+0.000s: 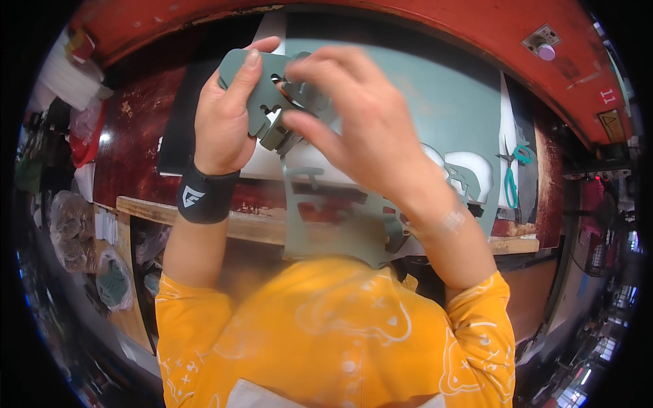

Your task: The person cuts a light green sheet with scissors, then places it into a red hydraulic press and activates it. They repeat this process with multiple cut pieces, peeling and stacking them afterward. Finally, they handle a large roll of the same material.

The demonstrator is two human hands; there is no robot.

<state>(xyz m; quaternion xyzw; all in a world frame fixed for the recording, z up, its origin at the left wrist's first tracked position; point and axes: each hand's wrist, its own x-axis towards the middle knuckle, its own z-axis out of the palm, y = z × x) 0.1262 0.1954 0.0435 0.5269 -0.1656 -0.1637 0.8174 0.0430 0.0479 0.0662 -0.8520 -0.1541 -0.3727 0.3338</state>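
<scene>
My left hand [224,122], with a black wristband, grips a flat grey-green cut-out piece [237,62]; its thumb presses on the face. Curved slots and notches run along the piece's right side, and more grey-green layers show at its lower edge. Close beside these, my right hand [367,112] is blurred by motion. Its thumb and fingers sit around the notched side, and whether they pinch anything cannot be made out. Under both hands lies a large grey-green sheet [435,88] with shaped holes; its cut, ragged part [326,234] hangs over the table's near edge.
Teal-handled scissors [511,183] lie at the sheet's right. A red machine beam [462,27] with a knob [545,52] spans the far side. A wooden rail [258,228] edges the table. Plastic-wrapped bundles [71,231] stand at the left.
</scene>
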